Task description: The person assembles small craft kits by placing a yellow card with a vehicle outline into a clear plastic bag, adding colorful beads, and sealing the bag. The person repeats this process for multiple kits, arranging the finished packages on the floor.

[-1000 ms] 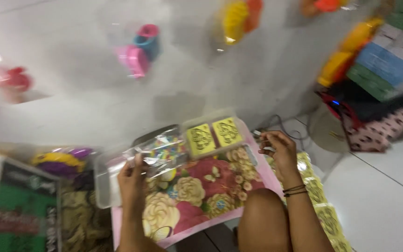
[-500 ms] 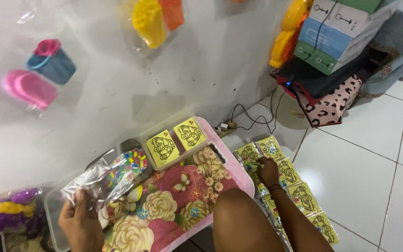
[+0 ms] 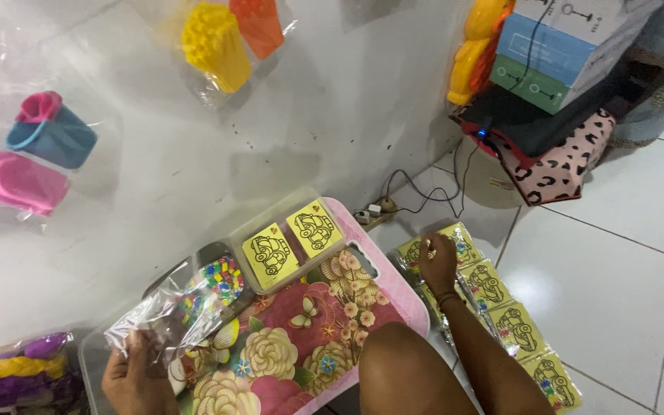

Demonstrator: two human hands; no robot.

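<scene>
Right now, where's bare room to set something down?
Free: white floor tiles right of the yellow card row, and the floral tray's middle. Crowded: tray's far edge with two yellow cards, and around the left hand holding a plastic bag.

**Both hands low, the two arms spread apart**

The left hand (image 3: 138,378) is at the bottom edge of the view, near the left corner. Its back faces the camera, and the fingers are curled closed in a grip, with the thumb pressed on top. Only the hand is visible; its wrist is cut off by the frame.

The right arm stretches forward and away from the body, almost straight, beside the bare knee. The right hand (image 3: 437,261) is palm down, fingers bent and pressing downward. A thin band sits on this wrist.
</scene>
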